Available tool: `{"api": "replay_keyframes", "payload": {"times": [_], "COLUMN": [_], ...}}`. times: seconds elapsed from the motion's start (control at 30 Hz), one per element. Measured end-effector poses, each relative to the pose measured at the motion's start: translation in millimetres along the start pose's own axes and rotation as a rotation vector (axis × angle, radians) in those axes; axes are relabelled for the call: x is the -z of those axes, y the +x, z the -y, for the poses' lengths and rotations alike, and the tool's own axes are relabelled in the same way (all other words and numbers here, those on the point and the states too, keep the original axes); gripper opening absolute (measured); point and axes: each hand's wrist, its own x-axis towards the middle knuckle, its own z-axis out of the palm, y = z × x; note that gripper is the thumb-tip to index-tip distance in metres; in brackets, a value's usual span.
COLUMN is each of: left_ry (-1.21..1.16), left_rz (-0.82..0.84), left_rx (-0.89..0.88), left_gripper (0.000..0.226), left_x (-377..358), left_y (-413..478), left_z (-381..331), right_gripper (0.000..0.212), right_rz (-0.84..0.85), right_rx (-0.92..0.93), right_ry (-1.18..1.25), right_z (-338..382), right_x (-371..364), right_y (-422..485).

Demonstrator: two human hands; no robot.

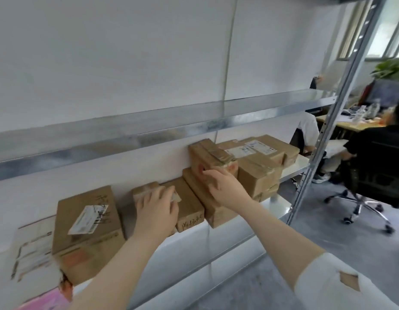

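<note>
Several brown cardboard parcels stand in a row on a metal shelf (216,247). My left hand (156,209) lies on top of a small parcel (147,191) in the middle, fingers spread over it. My right hand (223,184) reaches to a stacked parcel (212,159), fingertips touching its front face above a lower box (207,202). A large parcel with a white label (86,229) stands to the left. A flat box (187,204) lies between my hands.
A second shelf board (149,135) runs just above the parcels. More boxes (261,162) are stacked at the right end by the upright post (323,139). People sit on office chairs (377,175) at a desk to the right. Pink packaging (48,300) shows at bottom left.
</note>
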Motion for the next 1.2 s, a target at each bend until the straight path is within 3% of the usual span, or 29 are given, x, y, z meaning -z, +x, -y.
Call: {"api": "replay_keyframes", "payload": {"times": [0.13,0.3,0.5,0.67,0.97,1.2], "left_ry": [-0.042,-0.199,-0.368,-0.374,-0.327,-0.222], "left_rz": [0.017,0.022,0.061,-0.002,-0.122,-0.268], "left_rx": [0.024,0.17,0.258,0.231,0.205,0.26], "left_gripper": [0.046,0.047,0.049,0.049,0.047,0.046], "left_x": [-38,-82,-121,-134,-100,-19], "left_y": [59,132,172,177,142,65], "left_z": [-54,-95,-95,-94,-87,-49], "right_gripper": [0.045,0.047,0.045,0.046,0.042,0.04], "right_rz": [-0.015,0.143,0.285,0.349,0.318,0.367], "right_rx": [0.005,0.063,0.143,0.182,0.23,0.397], "right_ry": [0.039,0.07,0.164,0.227,0.276,0.36], "right_z": [-65,-122,-136,-139,-108,-11], "right_x": [33,47,27,14,17,1], "right_y": [44,104,147,152,127,94]}}
